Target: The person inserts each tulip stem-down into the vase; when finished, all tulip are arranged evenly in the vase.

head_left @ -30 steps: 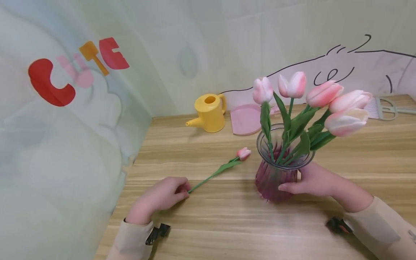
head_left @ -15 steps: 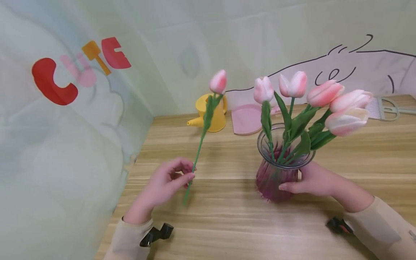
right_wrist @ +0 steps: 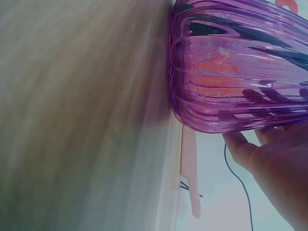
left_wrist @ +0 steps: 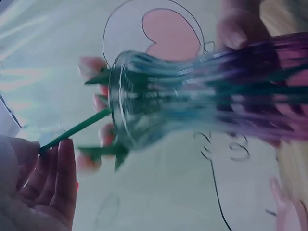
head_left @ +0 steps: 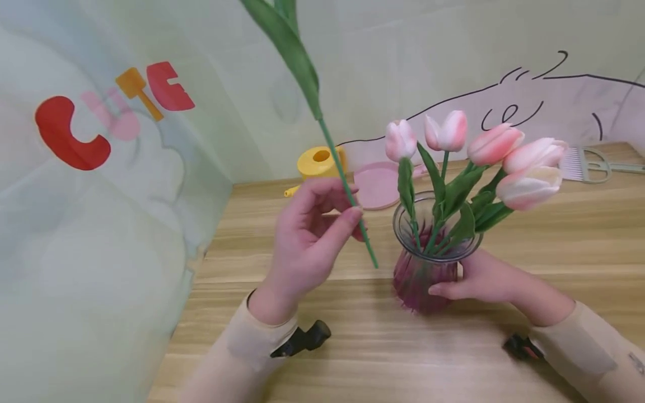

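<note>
My left hand pinches the green stem of a tulip between thumb and fingers. That tulip tilts up to the left, its bloom cut off by the top of the head view, and its bare stem end hangs left of the vase's rim. A clear-to-purple ribbed glass vase stands on the table with several pink-and-white tulips in it, leaning mostly right. Around the vase's right side curls my right hand, thumb at the front; its other fingers are hidden behind the glass in the head view.
Behind my left hand is a yellow watering can, partly covered. A pink dustpan lies at the back, and a pale green brush at the back right. A printed curtain borders the wooden table on the left.
My left hand has picked the tulip up off the table, raised it upright, and carried it up and right towards the vase. The right hand stays on the vase.
</note>
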Demonstrator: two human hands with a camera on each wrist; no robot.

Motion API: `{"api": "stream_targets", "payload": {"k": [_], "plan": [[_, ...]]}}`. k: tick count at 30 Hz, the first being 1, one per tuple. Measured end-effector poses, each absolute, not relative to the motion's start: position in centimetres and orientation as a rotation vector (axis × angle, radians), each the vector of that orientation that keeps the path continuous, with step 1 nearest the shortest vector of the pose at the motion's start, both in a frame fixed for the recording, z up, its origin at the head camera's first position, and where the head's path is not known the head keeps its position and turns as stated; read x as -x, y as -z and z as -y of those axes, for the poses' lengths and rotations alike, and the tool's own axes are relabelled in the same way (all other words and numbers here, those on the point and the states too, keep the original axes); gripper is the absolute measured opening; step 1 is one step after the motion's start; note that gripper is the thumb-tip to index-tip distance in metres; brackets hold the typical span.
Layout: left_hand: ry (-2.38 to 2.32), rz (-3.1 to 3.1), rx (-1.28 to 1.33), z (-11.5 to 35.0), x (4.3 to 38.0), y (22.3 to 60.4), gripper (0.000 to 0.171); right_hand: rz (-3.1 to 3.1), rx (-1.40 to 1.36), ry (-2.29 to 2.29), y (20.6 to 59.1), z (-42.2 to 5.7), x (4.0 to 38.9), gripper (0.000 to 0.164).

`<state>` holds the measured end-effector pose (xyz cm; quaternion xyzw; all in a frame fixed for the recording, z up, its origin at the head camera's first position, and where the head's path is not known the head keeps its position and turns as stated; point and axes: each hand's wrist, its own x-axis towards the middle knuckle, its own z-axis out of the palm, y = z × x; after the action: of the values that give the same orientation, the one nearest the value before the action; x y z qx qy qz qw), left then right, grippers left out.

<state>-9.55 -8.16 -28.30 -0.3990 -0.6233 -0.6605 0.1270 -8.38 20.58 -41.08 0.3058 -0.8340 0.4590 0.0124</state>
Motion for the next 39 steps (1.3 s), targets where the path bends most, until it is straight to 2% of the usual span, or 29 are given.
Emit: {"api": "stream_targets", "payload": {"k": [8,22,31,34,39], "plan": [[1.868,1.602,1.197,5.1,9.5,27.2,0.029,2.726,-0.946,-1.44,41.1,-19.2,8.7,0.064],[1.389,1.928,1.326,3.7,10.8,29.2,0.028,2.601,-1.024,-1.491,41.3,-19.5,9.1,0.077],[1.342,1.986,1.328,3.3,10.7,29.6,0.028,2.624,-1.018,-1.475,41.5,-19.8,8.9,0.076],[1.332,2.005,1.321,3.2,10.7,29.7,0.032,2.612,-1.026,-1.478,41.4,-19.8,8.9,0.077],[1.373,1.998,1.303,3.3,10.9,29.8,0.056,2.611,-1.023,-1.487,41.3,-19.8,8.8,0.074]]}}
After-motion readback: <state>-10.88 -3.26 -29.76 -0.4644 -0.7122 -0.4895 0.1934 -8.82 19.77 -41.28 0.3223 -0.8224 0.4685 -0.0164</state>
